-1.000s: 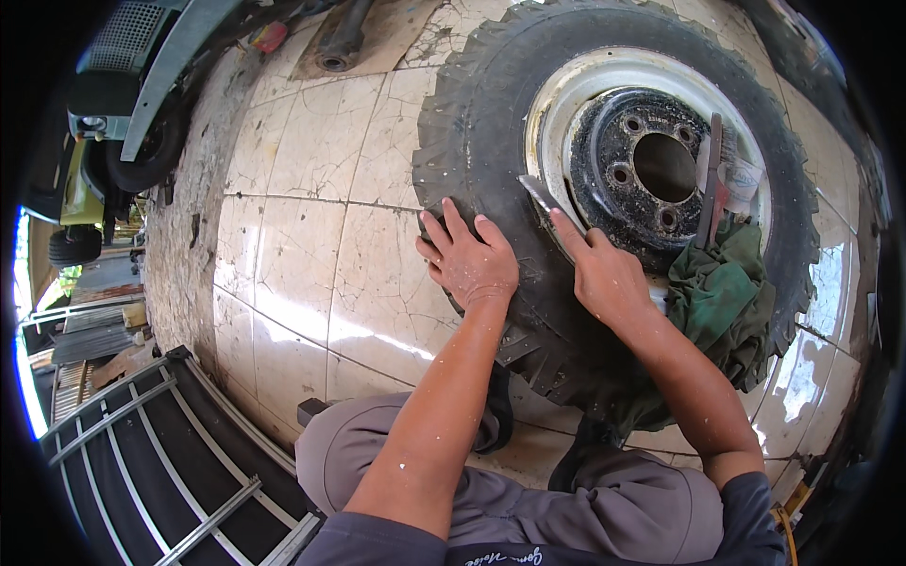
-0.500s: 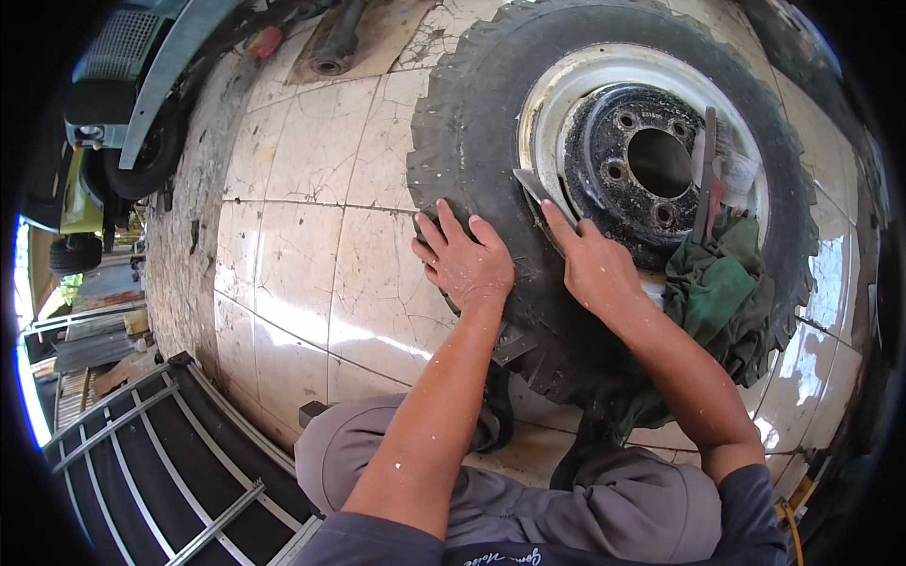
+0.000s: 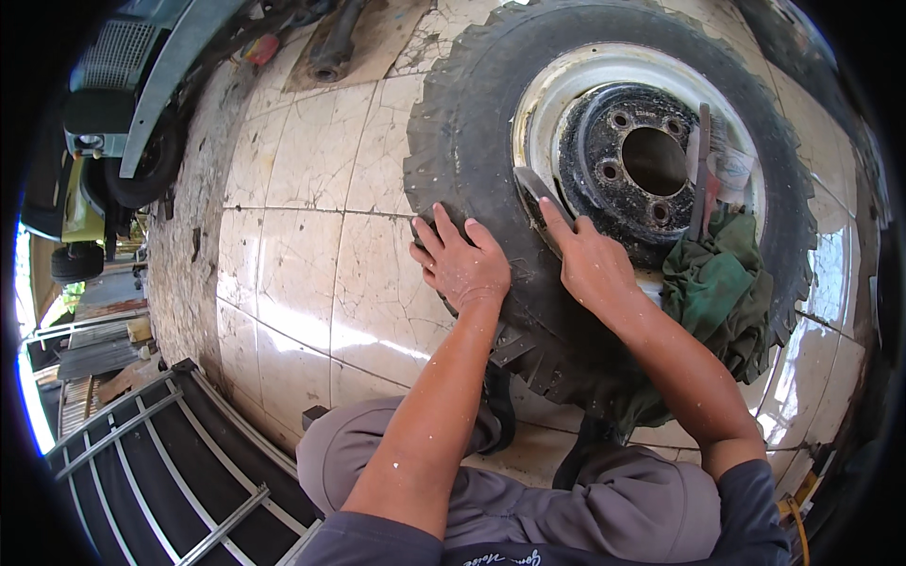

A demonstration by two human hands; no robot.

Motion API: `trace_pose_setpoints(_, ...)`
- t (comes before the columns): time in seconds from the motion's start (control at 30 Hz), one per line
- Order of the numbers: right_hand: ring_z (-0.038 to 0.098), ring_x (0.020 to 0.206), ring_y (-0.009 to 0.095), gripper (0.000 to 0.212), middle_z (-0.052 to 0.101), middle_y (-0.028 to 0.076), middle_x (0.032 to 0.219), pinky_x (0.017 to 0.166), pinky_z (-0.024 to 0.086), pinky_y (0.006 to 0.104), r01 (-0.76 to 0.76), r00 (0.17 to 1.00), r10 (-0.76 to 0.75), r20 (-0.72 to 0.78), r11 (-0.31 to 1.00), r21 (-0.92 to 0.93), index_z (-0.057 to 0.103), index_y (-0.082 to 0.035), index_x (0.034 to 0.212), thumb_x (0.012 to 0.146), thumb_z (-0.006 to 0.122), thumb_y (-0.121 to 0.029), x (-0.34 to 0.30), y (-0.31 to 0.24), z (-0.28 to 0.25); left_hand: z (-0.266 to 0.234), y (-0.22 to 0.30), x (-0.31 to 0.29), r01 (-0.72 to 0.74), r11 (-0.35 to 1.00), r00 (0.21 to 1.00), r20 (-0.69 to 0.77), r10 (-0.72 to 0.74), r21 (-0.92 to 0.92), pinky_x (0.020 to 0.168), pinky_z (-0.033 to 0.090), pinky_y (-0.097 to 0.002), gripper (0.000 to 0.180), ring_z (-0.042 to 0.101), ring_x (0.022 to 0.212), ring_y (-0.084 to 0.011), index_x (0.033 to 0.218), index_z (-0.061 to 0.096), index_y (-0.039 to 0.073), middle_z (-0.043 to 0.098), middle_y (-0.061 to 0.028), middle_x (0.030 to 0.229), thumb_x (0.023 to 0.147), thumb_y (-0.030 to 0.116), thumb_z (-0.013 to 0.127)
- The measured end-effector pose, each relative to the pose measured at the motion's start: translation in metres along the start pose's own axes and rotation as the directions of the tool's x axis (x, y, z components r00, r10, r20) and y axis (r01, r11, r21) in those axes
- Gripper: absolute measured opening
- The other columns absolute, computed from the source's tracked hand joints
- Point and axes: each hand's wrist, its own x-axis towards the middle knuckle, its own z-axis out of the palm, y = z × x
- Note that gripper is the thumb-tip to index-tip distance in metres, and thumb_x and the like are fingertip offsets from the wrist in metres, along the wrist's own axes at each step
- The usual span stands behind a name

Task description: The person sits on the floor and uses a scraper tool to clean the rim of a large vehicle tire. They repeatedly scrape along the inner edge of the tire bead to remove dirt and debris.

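A large knobbly tyre (image 3: 472, 123) lies flat on the tiled floor, with a silver-white rim (image 3: 543, 104) and a black hub disc (image 3: 590, 160) in its middle. My right hand (image 3: 596, 269) grips a scraper (image 3: 536, 184) with a flat metal blade, index finger stretched along it. The blade rests at the rim's near-left edge, where metal meets rubber; its handle is hidden in my palm. My left hand (image 3: 464, 259) lies on the tyre's left sidewall and tread, fingers spread, holding nothing.
A dark green cloth (image 3: 717, 274) drapes over the tyre's near-right side. On the rim's right lie a long-handled brush (image 3: 700, 174) and a crumpled whitish packet (image 3: 733, 170). A metal-framed black panel (image 3: 170, 462) stands lower left. A vehicle (image 3: 123, 94) and a metal shaft (image 3: 337, 47) are at far left.
The whole view has shifted slightly. My right hand keeps the scraper at nearly the same spot on the rim edge, and my left hand stays on the tyre.
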Motion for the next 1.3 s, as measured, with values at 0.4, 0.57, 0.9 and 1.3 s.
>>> trace_pose_setpoints(0.4,0.069,0.081,0.045,0.07,0.063,0.024,0.104,0.071,0.057,0.0529,0.081,0.997,-0.081,-0.01,0.991,0.102,0.039,-0.021,0.155,0.089,0.054,-0.004,-0.004,-0.013,-0.012,-0.004,-0.003,0.003,0.01,1.0,0.999,0.036,-0.009,-0.026,0.118,0.024,-0.0588,0.062,0.019,0.15,-0.0486,0.158,0.032,0.014,0.021,-0.0188,0.167,0.103,0.04,0.04)
trace_pose_setpoints(0.57,0.07,0.082,0.045,0.072,0.063,0.025,0.105,0.071,0.058,0.0523,0.012,1.0,-0.011,-0.012,0.997,0.072,0.037,-0.021,0.156,0.088,0.055,-0.004,-0.002,-0.002,-0.005,-0.004,-0.001,0.0,0.004,1.0,0.999,0.032,-0.004,-0.005,0.116,0.027,-0.061,0.062,0.022,0.149,-0.0468,0.158,0.033,0.014,0.023,-0.0177,0.166,0.103,0.042,0.038)
trace_pose_setpoints(0.9,0.07,0.087,0.047,0.069,0.063,0.028,0.111,0.076,0.058,0.0527,-0.001,1.0,-0.002,0.023,0.99,0.138,0.035,-0.018,0.157,0.091,0.051,-0.005,0.001,-0.008,-0.009,-0.007,0.005,0.0,0.024,1.0,0.997,0.067,-0.023,-0.018,0.117,0.025,-0.0591,0.062,0.019,0.151,-0.0468,0.158,0.033,0.016,0.02,-0.0159,0.167,0.102,0.042,0.038)
trace_pose_setpoints(1.3,0.07,0.088,0.045,0.07,0.062,0.026,0.111,0.075,0.058,0.0517,0.006,1.0,-0.01,0.027,0.991,0.131,0.035,-0.018,0.157,0.091,0.052,-0.005,0.003,-0.014,-0.012,-0.008,0.003,0.002,0.02,1.0,0.998,0.054,-0.02,-0.004,0.116,0.026,-0.0593,0.062,0.02,0.15,-0.046,0.158,0.034,0.015,0.022,-0.0161,0.167,0.102,0.041,0.039)
